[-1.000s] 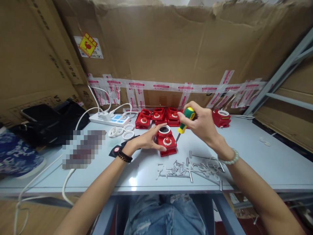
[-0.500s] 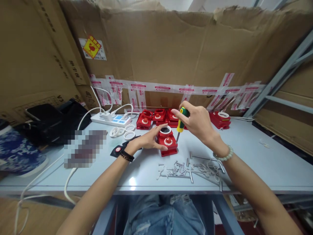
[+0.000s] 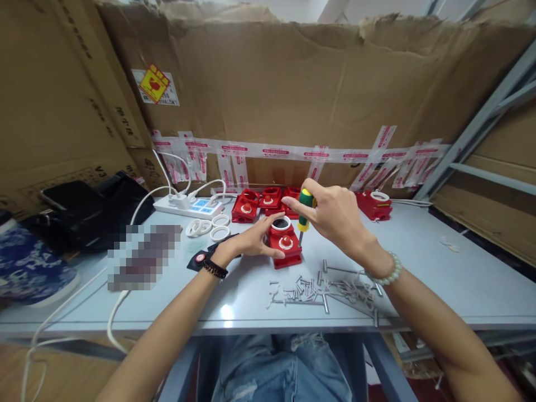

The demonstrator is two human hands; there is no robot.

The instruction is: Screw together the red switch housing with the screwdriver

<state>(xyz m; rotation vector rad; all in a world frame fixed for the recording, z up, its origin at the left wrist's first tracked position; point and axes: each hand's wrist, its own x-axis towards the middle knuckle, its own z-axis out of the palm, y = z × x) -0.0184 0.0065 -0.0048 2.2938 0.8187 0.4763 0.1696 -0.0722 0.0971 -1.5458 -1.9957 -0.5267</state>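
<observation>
Screwdriver [image 3: 304,210] in right hand [image 3: 335,215], upright, tip on red housing [image 3: 285,243] under left hand [image 3: 251,239]

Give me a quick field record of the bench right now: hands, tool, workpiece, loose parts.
left hand: the left hand lies flat against the left side of the red housing
right hand: the right hand grips the screwdriver by its green and yellow handle
tool: held nearly upright, tip down at the housing's right edge
workpiece: on the grey table, white ring on top
loose parts: screws and pins heaped in front; white rings to the left
behind: more red housings, power strip
</observation>
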